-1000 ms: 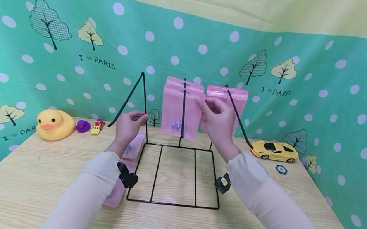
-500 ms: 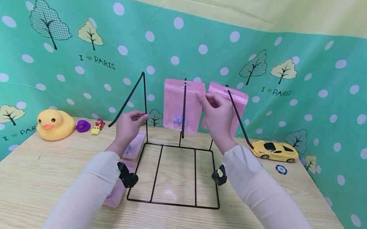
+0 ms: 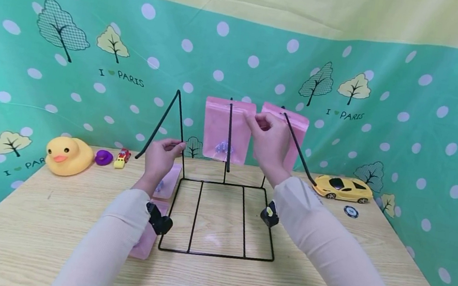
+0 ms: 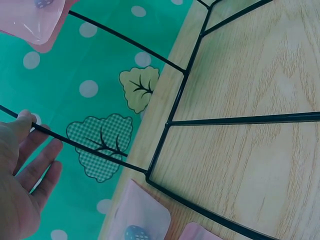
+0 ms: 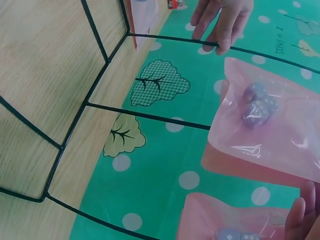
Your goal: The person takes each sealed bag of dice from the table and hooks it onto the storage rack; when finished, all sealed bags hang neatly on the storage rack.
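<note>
A black wire display rack point(image 3: 215, 256) stands on the table with hooks at its top. My left hand point(image 3: 161, 158) pinches its left upright between thumb and fingers, as the left wrist view also shows. From the middle hook hangs a pink zip bag point(image 3: 215, 131) with blue-purple dice point(image 5: 257, 112) at its bottom; another bag shows behind it in the right wrist view. My right hand point(image 3: 273, 137) pinches the front bag's right upper edge. A further pink bag point(image 3: 294, 145) hangs from the right hook, partly hidden by that hand. The left hook point(image 3: 156, 125) carries nothing.
More pink bags point(image 3: 147, 241) lie on the table left of the rack, partly under my left forearm. At the back left are a yellow rubber duck point(image 3: 70, 157), a purple toy point(image 3: 103, 157) and a small toy car point(image 3: 122, 159). A yellow sports car point(image 3: 343, 189) and a chip point(image 3: 351, 211) sit right.
The front pink bag has moved back along the middle hook, close against the one behind it, with my right hand following. The bag on the right hook has tilted. My left hand has stayed put.
</note>
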`<action>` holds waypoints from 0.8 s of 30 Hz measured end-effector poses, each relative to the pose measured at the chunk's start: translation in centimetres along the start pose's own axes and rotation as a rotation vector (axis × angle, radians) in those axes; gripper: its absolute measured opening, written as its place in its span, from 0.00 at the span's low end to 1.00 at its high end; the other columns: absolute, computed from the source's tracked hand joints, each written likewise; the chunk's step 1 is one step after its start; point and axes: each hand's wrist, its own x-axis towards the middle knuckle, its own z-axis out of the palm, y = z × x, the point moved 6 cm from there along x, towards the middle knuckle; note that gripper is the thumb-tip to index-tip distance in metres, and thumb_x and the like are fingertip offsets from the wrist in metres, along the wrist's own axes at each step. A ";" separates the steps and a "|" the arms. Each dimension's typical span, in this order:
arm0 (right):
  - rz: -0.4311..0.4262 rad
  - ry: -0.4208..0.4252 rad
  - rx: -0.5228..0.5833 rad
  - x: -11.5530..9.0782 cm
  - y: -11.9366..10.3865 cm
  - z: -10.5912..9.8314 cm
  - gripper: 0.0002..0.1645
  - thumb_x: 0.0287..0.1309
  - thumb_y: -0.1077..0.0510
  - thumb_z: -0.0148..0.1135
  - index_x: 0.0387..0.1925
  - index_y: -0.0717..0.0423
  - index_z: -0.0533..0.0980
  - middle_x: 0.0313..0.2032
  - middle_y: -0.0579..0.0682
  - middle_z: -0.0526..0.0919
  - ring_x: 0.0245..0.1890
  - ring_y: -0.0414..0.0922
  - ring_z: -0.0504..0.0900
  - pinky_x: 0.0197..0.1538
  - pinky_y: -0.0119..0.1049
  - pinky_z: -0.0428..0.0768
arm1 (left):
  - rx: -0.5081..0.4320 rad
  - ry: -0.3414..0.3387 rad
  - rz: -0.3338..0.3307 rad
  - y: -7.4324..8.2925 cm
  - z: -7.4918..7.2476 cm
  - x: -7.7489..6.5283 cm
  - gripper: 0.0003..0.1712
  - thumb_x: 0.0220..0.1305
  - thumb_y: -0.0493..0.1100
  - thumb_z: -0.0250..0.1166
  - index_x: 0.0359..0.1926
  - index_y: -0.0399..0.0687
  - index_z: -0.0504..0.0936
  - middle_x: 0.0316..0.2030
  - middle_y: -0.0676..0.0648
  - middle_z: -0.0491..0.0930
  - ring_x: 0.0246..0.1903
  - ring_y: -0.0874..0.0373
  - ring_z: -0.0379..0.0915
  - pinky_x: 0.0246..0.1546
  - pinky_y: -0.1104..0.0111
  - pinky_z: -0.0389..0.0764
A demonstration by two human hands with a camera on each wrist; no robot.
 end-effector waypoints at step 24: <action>0.055 -0.161 0.027 -1.7 0.8 -1.3 0.20 0.67 0.45 0.68 0.46 0.58 0.81 0.38 0.51 0.83 0.38 0.46 0.80 0.44 0.37 0.79 | 0.015 0.018 0.022 0.3 0.0 -0.2 0.18 0.75 0.45 0.63 0.56 0.37 0.84 0.49 0.36 0.86 0.47 0.41 0.84 0.57 0.54 0.78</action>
